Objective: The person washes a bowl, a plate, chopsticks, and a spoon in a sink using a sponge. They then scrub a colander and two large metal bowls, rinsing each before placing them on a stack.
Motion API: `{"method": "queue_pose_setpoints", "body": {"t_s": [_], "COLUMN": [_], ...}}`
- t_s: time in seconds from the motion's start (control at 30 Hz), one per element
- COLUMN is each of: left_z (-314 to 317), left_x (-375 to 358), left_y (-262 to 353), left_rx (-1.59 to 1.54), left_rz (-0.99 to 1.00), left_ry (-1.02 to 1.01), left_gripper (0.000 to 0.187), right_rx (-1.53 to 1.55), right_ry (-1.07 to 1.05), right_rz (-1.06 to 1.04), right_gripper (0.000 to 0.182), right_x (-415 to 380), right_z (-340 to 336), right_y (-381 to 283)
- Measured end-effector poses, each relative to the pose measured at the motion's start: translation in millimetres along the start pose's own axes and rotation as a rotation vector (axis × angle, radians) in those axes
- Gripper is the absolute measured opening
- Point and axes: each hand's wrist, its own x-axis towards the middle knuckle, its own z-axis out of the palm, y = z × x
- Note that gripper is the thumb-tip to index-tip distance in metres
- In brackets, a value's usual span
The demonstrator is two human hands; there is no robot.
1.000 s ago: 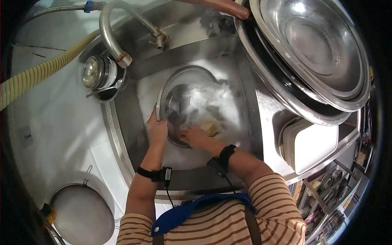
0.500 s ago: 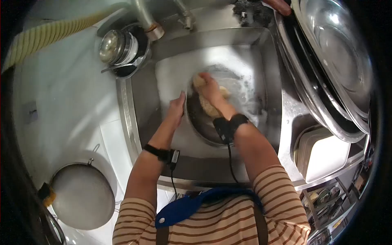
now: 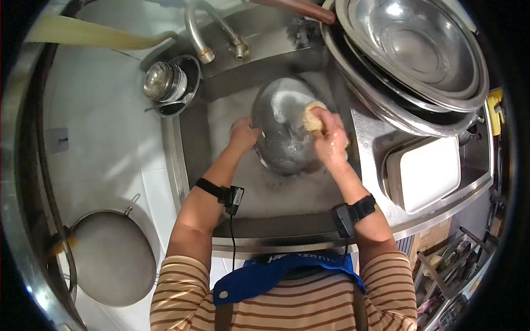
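Observation:
A round metal bowl (image 3: pixel 281 129) stands tilted in the soapy sink (image 3: pixel 221 220), with white suds smeared on its surface. Fingers closed at its left rim, my left hand (image 3: pixel 243 135) grips the bowl. My right hand (image 3: pixel 331 138) is wrapped round a pale yellow sponge (image 3: pixel 313 117) at the bowl's right side. Suds cling to the wet back of that hand.
Two metal faucets (image 3: pixel 205 54) hang over the sink's back edge. Large stacked metal basins (image 3: pixel 414 49) and white trays (image 3: pixel 428 174) stand on the right. Small bowls (image 3: pixel 160 81) sit at the back left corner; a round strainer (image 3: pixel 113 259) lies lower left.
The bowl has been tipped up and its face turned. My right hand has moved right with the sponge, from inside the bowl to its right side. My left hand has closed on the rim.

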Motion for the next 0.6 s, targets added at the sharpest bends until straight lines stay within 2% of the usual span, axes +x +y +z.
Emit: {"method": "queue_pose_setpoints", "body": {"t_s": [0.03, 0.13, 0.23, 0.33, 0.4, 0.47, 0.53, 0.6], "left_z": [-5.6, -8.6, -34.9, -37.9, -22.5, -3.4, 13.9, 9.5], "left_x": [-2.7, -21.3, -43.7, -50.8, -62.1, -69.7, -75.8, -105.6], "left_y": [14.1, 35.9, 47.8, 9.6, -19.9, -47.5, -69.0, -49.9], "left_rx": [0.135, 0.389, 0.464, 0.488, 0.109, 0.004, 0.173, 0.289], "left_rz": [0.097, 0.386, 0.630, 0.979, 0.641, 0.586, 0.815, 0.715], "left_ry": [0.012, 0.406, 0.492, 0.474, 0.313, 0.310, 0.463, 0.507], "left_gripper": [0.028, 0.027, 0.028, 0.026, 0.021, 0.017, 0.016, 0.019], "right_rx": [0.019, 0.039, -0.021, -0.091, -0.157, -0.198, -0.232, -0.273], "right_ry": [0.056, 0.160, 0.197, 0.200, 0.148, 0.107, 0.087, 0.079], "right_rz": [-0.064, -0.158, -0.239, -0.349, -0.427, -0.535, -0.534, -0.562], "right_gripper": [0.045, 0.044, 0.043, 0.045, 0.046, 0.048, 0.047, 0.047], "right_x": [1.7, 3.7, 6.0, 8.8, 4.2, 0.2, -1.8, 0.8], "right_z": [-10.4, -38.7, -56.8, -54.1, -44.9, -34.4, -30.2, -22.1], "right_y": [-4.9, -29.6, -51.8, -53.4, -53.7, -50.1, -53.8, -51.8]}}
